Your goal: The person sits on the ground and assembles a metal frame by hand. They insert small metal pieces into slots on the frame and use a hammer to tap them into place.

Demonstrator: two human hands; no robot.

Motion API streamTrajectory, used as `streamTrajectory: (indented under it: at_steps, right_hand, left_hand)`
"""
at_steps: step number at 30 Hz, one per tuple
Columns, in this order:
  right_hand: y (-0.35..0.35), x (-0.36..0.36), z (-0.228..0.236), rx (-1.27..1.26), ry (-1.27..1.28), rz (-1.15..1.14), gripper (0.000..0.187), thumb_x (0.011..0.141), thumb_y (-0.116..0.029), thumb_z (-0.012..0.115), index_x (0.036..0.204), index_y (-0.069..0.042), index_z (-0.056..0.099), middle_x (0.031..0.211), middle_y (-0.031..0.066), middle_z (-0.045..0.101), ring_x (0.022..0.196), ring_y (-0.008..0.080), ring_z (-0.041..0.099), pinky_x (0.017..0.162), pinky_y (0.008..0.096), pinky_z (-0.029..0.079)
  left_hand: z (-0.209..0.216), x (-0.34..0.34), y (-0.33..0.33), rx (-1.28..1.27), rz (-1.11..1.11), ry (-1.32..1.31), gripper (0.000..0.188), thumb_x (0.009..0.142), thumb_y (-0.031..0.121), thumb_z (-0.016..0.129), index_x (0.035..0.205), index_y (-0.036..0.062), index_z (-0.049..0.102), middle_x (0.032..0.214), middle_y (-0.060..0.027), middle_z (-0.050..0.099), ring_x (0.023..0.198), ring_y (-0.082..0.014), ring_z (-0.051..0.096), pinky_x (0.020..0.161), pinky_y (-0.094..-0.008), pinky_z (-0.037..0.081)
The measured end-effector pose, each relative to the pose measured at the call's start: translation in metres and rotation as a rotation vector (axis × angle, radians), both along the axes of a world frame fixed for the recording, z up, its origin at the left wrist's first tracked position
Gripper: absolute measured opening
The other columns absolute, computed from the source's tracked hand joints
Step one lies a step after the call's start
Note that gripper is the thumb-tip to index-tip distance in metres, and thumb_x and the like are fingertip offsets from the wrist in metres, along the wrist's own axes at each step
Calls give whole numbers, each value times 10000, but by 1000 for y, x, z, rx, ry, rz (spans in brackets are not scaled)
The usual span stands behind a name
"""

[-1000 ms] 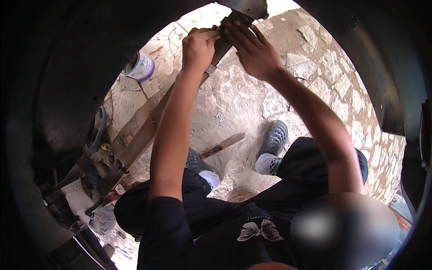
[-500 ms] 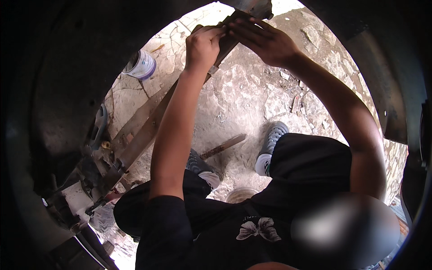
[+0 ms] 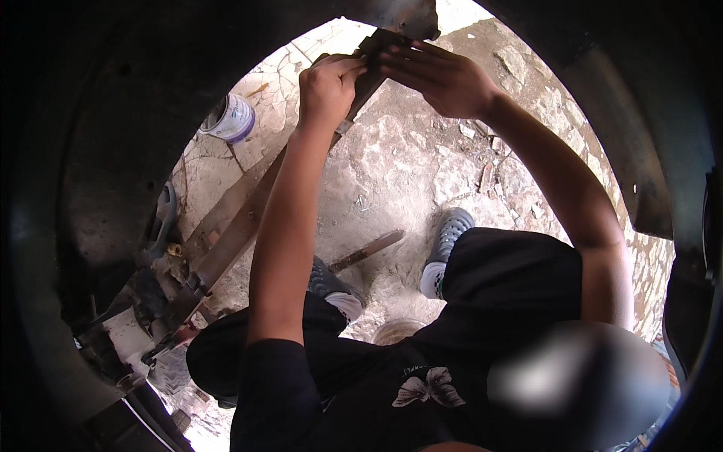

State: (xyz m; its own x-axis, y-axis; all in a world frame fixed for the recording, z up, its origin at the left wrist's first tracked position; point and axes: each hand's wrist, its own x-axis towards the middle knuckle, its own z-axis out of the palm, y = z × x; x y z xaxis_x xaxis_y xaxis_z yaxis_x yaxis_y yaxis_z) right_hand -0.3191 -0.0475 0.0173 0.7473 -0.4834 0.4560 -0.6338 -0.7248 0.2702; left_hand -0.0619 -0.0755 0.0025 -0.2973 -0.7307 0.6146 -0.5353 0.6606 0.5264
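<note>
A long rusty leaf spring [image 3: 252, 207] slants up from the lower left to a dark bracket end [image 3: 384, 41] near the top of the view. At that upper end my left hand [image 3: 327, 87] is closed, thumb and fingers pressed together against the spring's side. What is between those fingertips, if anything, is hidden. My right hand [image 3: 452, 83] lies against the same end from the right, its fingers stretched out and held nearly straight. A metal clip [image 3: 344, 126] wraps the spring just below my left hand.
Dark curved bodywork [image 3: 98, 151] surrounds the opening. On the cracked floor stand a white-and-purple bucket [image 3: 235, 119] at left and a round container [image 3: 398, 330] between my legs. A flat rusty strip [image 3: 369, 250] lies by my shoes. Rubble [image 3: 489, 169] is scattered at right.
The whole view has shifted slightly, moving the scene left and the hands a little lower in it. Both hands remain at the spring's upper end.
</note>
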Motion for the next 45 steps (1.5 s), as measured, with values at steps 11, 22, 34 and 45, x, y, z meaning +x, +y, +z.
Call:
streamTrajectory:
  at_steps: [11,22,34,45]
  right_hand:
    - [-4,-2,24,-287,-128,90,571,858,-154,716,1419,-222,631,1555,-92,527,1461,151,462,1236,384,392]
    - [-12,-5,27,-160,-76,41,695,837,-57,701,1491,-223,538,1617,-132,432,1526,145,350,1268,377,351]
    - [10,-5,39,-102,-37,-6,635,810,-3,673,1425,-137,590,1668,-99,345,1561,160,277,1287,385,321]
    - [25,20,63,165,206,-221,544,907,-171,544,1437,-55,586,1742,11,162,1616,226,68,1334,457,25]
  left_hand:
    - [-9,16,19,86,-18,-53,172,888,78,753,1048,87,816,1018,-122,779,893,-264,757,807,-342,580]
    - [-9,26,34,85,-70,-94,173,877,56,746,1036,72,812,1012,-124,782,926,-272,753,834,-355,592]
    - [-16,-1,39,6,-6,-56,167,898,83,731,1045,83,810,1012,-130,775,941,-292,739,850,-377,574]
    - [-7,-23,33,-6,134,53,107,879,41,714,944,13,794,938,-168,761,862,-347,728,807,-414,579]
